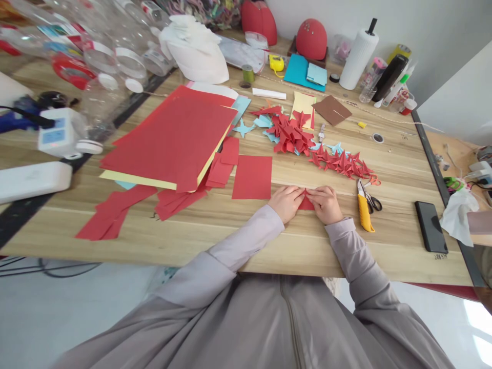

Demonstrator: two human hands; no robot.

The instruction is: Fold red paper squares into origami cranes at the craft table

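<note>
Pale wood-grain boards form the surface (215,230), set above a light floor (115,297). Near its front edge, the left hand (286,203) and right hand (325,204), fingers bent and nearly closed, together hold a small red paper piece (306,204) down on the boards. Just beyond to the left lies a red paper square (252,177); farther back, pointed red paper shapes (291,134) are heaped. Behind them, a yellow tape measure (276,63) and a red pincushion (311,39) stand near the whitish wall (434,41).
</note>
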